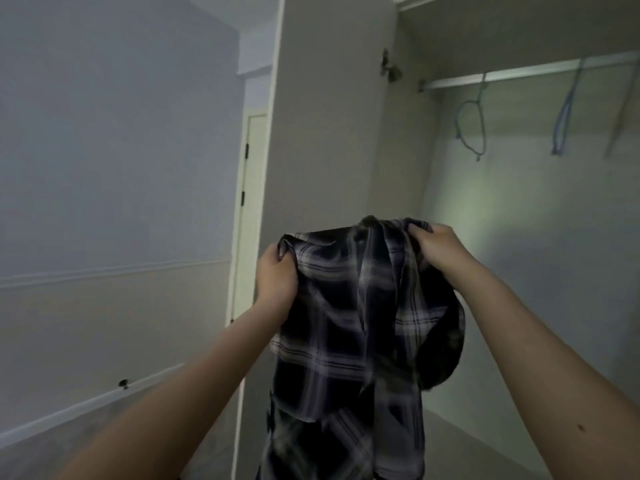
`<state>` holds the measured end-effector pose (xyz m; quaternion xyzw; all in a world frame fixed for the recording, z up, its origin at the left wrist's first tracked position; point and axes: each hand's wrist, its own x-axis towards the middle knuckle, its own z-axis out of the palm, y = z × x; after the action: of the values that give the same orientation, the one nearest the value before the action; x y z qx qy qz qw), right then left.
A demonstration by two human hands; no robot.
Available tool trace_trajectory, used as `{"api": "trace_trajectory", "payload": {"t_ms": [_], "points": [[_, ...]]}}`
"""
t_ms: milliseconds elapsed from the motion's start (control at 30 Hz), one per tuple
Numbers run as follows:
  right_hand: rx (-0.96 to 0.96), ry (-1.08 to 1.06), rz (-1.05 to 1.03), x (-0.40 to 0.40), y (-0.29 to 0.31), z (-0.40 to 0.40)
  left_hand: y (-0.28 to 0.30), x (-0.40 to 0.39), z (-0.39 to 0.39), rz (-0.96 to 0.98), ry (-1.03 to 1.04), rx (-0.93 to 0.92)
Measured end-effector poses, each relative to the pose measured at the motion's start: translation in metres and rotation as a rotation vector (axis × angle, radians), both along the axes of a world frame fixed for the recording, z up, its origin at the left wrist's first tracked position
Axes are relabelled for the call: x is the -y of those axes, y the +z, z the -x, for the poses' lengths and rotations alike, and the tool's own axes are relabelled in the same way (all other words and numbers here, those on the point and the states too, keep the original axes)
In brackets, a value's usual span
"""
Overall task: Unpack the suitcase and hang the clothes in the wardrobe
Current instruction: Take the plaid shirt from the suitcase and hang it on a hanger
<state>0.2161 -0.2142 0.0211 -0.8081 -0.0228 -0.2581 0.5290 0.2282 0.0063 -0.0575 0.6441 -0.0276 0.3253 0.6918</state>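
Left hand [277,271] and right hand [436,247] are gripping the dark plaid cotton shirt [356,327]; spreading its shoulders evenly should ease fitting the far-right blue hanger [471,128].

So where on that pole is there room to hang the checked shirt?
The rail has a bare stretch between the left hanger and the middle hanger, and a shorter one from the rail's left end to the left hanger. Toward the right edge it gets crowded: another hanger hangs close by. Both the left hand and the right hand grip the shirt.
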Motion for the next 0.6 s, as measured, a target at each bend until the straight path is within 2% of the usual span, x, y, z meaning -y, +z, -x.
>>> {"api": "trace_trajectory", "payload": {"t_ms": [167,300,433,500,600], "points": [[0.155,-0.175,0.093,0.046,-0.010,0.004,-0.008,0.044,-0.021,-0.104,-0.100,-0.105],[0.143,-0.295,0.119,0.079,-0.025,-0.002,-0.013,0.070,-0.048,-0.200,-0.132,-0.116],[0.141,-0.413,-0.009,0.116,-0.036,-0.004,-0.021,0.087,-0.078,-0.311,-0.105,-0.100],[0.157,-0.480,-0.049,0.129,-0.037,-0.004,-0.029,0.095,-0.096,-0.286,-0.129,-0.154],[0.149,-0.521,0.025,0.138,-0.031,-0.010,-0.036,0.108,-0.121,-0.247,-0.207,-0.225]]}}
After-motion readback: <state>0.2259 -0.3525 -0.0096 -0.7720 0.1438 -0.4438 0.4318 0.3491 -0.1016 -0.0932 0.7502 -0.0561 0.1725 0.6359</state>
